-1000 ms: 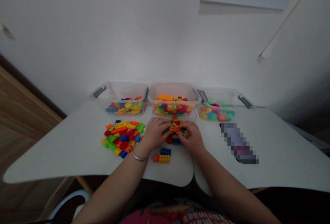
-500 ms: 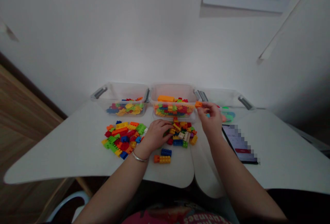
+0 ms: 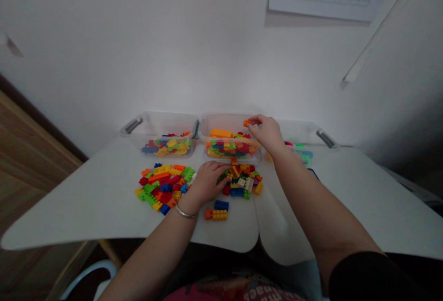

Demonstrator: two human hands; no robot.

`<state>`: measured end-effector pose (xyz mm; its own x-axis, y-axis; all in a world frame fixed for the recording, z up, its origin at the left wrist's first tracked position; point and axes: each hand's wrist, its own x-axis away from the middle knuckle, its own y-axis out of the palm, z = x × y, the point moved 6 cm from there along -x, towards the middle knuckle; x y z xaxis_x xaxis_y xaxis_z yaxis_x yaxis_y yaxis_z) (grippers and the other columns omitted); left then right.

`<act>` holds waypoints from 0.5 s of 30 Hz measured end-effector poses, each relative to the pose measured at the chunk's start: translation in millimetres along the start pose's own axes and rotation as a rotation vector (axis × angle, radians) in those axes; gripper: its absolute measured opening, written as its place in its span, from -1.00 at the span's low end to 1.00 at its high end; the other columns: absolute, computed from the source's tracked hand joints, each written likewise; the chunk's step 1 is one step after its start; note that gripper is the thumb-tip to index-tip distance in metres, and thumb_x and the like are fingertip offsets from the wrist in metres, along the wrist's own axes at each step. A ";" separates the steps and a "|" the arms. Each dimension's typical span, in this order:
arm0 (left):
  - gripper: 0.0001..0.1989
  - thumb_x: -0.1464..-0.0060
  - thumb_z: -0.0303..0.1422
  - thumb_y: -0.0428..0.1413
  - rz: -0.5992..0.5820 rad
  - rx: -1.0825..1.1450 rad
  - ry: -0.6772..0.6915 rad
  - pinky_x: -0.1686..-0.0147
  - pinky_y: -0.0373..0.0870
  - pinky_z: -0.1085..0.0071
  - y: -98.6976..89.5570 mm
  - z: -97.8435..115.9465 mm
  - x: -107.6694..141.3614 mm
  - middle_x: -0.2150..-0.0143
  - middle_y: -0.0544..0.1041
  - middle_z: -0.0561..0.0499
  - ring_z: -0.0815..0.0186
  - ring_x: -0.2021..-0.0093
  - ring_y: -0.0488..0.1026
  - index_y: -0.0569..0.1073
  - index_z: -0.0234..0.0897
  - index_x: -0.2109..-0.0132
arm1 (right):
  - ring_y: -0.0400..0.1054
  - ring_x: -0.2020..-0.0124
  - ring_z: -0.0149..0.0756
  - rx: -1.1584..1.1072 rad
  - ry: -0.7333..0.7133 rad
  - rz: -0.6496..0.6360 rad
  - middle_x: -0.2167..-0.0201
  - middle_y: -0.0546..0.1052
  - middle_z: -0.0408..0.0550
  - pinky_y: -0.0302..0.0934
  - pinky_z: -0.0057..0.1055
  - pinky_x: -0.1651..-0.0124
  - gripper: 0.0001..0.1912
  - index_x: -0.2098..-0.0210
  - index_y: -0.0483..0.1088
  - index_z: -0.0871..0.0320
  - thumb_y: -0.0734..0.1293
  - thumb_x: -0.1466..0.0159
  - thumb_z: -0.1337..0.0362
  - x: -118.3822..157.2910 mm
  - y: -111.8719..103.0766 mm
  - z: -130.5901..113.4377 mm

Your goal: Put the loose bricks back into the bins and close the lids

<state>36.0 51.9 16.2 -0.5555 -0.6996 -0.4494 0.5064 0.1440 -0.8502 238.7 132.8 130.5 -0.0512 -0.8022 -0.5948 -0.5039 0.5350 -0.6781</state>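
Orange block point(image 3: 247, 123), one: clamped between fingertips of the right hand point(image 3: 267, 132), held over the right side of the middle bin point(image 3: 221, 123). Left hand point(image 3: 208, 182): placed before the bin, beside mixed blocks point(image 3: 237, 192); its grip cannot be told.

On the desk point(image 3: 86, 199), the middle bin point(image 3: 228, 121) has bricks point(image 3: 230, 147) in it. The left bin point(image 3: 169, 122) stands to its left, the right bin point(image 3: 296, 128) to its right, the wall point(image 3: 173, 51) behind it. A near pile point(image 3: 238, 184) lies in front of it, a side pile point(image 3: 164, 188) front-left.
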 end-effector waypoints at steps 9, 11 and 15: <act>-0.63 -0.21 -0.34 0.12 -0.017 -0.001 -0.006 -0.12 0.38 0.08 0.3 -0.6 -1.4 -0.04 0.57 -0.14 0.10 -0.05 0.46 0.48 -0.29 -0.14 | 0.50 0.11 -0.08 0.086 0.059 -0.078 0.16 0.65 0.00 0.31 -0.13 -0.02 -0.76 0.15 0.58 0.09 0.33 -0.25 0.20 6.5 8.4 8.4; -0.62 -0.21 -0.34 0.13 -0.025 -0.005 -0.017 -0.12 0.38 0.08 1.4 -1.6 -1.6 -0.04 0.57 -0.14 0.09 -0.05 0.45 0.48 -0.29 -0.15 | 0.48 0.10 -0.05 0.078 0.034 -0.030 0.16 0.65 0.01 0.29 -0.10 -0.04 -0.75 0.16 0.58 0.10 0.31 -0.25 0.20 11.6 4.3 8.1; -0.64 -0.20 -0.37 0.12 -0.037 -0.002 -0.008 -0.12 0.38 0.08 1.8 -0.7 -2.3 -0.03 0.58 -0.15 0.10 -0.05 0.46 0.49 -0.28 -0.14 | 0.44 0.07 -0.04 -0.045 -0.012 0.116 0.17 0.64 0.05 0.25 -0.07 -0.09 -0.76 0.22 0.57 0.12 0.29 -0.22 0.23 24.7 -9.9 6.5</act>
<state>37.8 54.3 15.5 -0.5688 -0.7098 -0.4154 0.4843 0.1191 -0.8667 248.0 109.4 119.7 -0.1008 -0.7324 -0.6734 -0.5331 0.6113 -0.5849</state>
